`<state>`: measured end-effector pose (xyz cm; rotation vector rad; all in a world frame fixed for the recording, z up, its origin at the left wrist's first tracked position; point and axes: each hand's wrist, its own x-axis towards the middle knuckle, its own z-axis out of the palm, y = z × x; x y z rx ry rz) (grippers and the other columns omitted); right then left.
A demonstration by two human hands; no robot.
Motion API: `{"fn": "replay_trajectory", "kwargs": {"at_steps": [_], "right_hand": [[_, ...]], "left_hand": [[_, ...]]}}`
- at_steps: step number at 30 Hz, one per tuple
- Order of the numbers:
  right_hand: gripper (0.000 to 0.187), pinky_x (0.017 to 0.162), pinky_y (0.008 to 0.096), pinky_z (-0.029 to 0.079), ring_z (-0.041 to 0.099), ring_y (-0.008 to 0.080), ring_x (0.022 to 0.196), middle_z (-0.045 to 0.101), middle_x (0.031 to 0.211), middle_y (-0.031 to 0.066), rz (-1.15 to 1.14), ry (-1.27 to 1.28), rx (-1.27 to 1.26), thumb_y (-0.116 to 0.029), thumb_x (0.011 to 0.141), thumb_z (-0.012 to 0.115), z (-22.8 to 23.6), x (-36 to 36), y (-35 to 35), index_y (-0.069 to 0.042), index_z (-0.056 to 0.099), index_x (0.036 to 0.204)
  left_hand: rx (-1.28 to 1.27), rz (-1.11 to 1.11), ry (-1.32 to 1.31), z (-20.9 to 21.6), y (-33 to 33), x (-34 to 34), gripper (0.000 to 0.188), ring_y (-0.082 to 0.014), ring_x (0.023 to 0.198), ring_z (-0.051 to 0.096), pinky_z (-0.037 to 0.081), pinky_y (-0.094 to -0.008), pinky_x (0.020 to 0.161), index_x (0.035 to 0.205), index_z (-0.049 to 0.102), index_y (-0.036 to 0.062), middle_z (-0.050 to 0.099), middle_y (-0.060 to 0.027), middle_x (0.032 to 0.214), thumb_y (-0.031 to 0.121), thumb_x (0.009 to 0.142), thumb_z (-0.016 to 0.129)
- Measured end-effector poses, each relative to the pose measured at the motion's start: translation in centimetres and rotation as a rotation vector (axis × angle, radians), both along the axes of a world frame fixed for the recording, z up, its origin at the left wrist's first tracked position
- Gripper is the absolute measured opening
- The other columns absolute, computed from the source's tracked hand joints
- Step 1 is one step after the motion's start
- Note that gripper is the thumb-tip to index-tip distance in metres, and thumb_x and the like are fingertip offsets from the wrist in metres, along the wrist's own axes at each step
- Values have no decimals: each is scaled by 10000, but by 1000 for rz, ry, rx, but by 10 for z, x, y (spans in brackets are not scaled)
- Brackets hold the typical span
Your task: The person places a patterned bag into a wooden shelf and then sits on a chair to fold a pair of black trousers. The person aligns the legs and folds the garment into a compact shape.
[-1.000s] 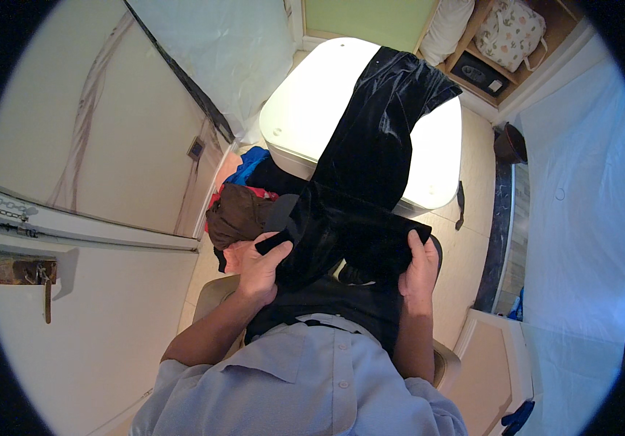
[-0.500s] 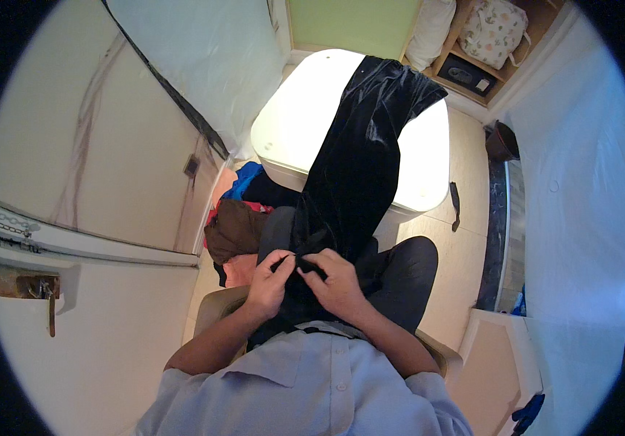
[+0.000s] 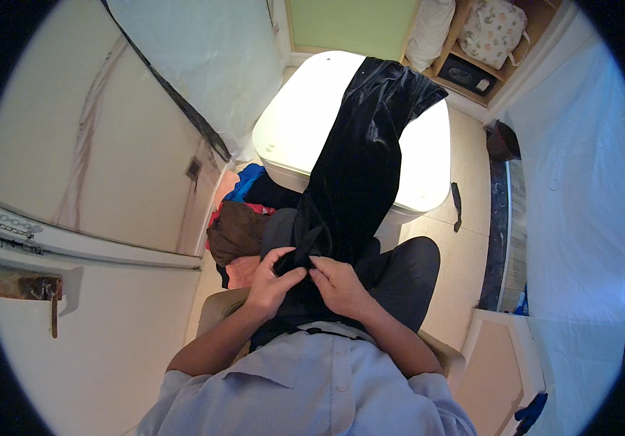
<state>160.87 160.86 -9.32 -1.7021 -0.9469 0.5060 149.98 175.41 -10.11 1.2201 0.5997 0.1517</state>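
- The black garment runs from the lap up across the white counter, its far end lying on the counter's far right part, close to the rim.
- The left hand pinches the garment's near edge, fingers closed on the cloth.
- The right hand grips the same edge just beside it; the two hands nearly touch.
- The left part of the counter is bare.
- A clothes pile of brown, red and blue pieces sits to the left of the hands, against the wall.
- Bare floor lies to the right, with a small dark strip on it.
- The garment's near end is hidden under the hands and in shadow; its shape there is hard to make out.
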Motion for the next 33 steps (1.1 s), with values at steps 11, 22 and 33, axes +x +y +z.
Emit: {"fn": "replay_trajectory", "kwargs": {"at_steps": [11, 22, 33], "right_hand": [[262, 717, 270, 540, 681, 139, 786, 694, 886, 119, -6, 495, -44, -96, 990, 541, -13, 1, -10, 30, 635, 1200], [266, 757, 370, 555, 699, 316, 849, 704, 979, 176, -274, -102, 6, -33, 874, 616, 6, 7, -13, -7, 664, 1135], [324, 714, 330, 527, 670, 263, 731, 680, 833, 174, -397, 63, -55, 37, 804, 522, -13, 6, -10, 6, 655, 1098]], "left_hand": [[207, -32, 114, 14, 4, 2, 307, -116, 956, 609, 496, -254, 869, 1183, 633, 8, 652, -56, 1084, -19, 881, 683], [-35, 14, 21, -12, 7, -3, 327, -115, 1011, 591, 473, -265, 916, 1181, 638, 13, 635, -44, 1106, -35, 861, 683], [-40, -9, -34, -7, 8, -6, 345, -117, 998, 602, 486, -271, 919, 1188, 631, 12, 641, -48, 1099, -26, 855, 706]]}}
